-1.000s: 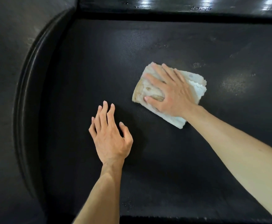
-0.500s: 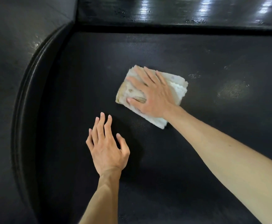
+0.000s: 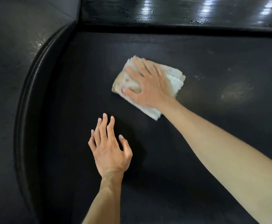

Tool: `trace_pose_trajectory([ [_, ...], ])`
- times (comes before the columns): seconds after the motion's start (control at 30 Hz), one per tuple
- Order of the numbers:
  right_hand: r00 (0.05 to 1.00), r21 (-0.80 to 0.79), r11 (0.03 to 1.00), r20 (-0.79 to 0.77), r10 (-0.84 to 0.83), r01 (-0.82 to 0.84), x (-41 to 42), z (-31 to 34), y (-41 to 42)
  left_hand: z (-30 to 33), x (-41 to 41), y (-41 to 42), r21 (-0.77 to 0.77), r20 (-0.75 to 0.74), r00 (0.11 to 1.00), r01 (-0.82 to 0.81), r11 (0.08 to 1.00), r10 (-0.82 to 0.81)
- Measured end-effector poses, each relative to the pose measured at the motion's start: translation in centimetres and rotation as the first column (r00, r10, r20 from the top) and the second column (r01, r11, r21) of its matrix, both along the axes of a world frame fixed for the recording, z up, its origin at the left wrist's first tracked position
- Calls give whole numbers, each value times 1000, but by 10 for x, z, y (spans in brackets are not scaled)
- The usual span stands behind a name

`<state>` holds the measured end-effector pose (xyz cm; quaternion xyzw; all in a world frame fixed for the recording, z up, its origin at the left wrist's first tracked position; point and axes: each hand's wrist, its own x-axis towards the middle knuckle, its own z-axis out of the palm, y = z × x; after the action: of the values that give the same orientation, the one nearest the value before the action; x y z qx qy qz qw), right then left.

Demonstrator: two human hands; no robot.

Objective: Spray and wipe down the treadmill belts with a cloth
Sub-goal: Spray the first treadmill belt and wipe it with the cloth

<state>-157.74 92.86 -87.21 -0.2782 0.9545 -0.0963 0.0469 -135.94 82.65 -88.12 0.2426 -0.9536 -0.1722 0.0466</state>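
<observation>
**Matt belt, glossy trim, fluffy cloth**

The belt (image 3: 172,159) is black and matt, with a fine, grainy texture; a dull, paler sheen with tiny bright droplets sits at the right. The rail (image 3: 28,94) curving along its left edge is smooth black, semi-glossy, looking like plastic. The far cover (image 3: 180,10) is glossy black, finely ribbed, with bright light reflections and small droplets. The floor (image 3: 10,46) at far left is dark grey and dull. The cloth (image 3: 174,80) is folded, soft white terry, fuzzy at its edges, stained tan at its left end.

No readable text, labels or numbers anywhere.
</observation>
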Motion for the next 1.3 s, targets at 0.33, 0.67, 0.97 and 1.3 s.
trace_pose_trajectory([
  [0.33, 932, -7, 933, 39, -359, 360, -55, 2, 19, 0, -1, 1, 2, -12, 1000, 1, 1000, -1],
  [0.67, 1000, -19, 1000, 1, -16, 16, -1, 1, 10, -1, 0, 1, 1, -10, 1000, 9, 1000, -9],
  [0.97, 940, -12, 941, 48, -338, 339, -48, 0, 36, -2, 0, -1, -1, -29, 1000, 6, 1000, -6],
  [1.3, 992, -9, 993, 41, -117, 118, -60, 4, -38, -2, 1, -1, -6, -15, 1000, 12, 1000, -12],
])
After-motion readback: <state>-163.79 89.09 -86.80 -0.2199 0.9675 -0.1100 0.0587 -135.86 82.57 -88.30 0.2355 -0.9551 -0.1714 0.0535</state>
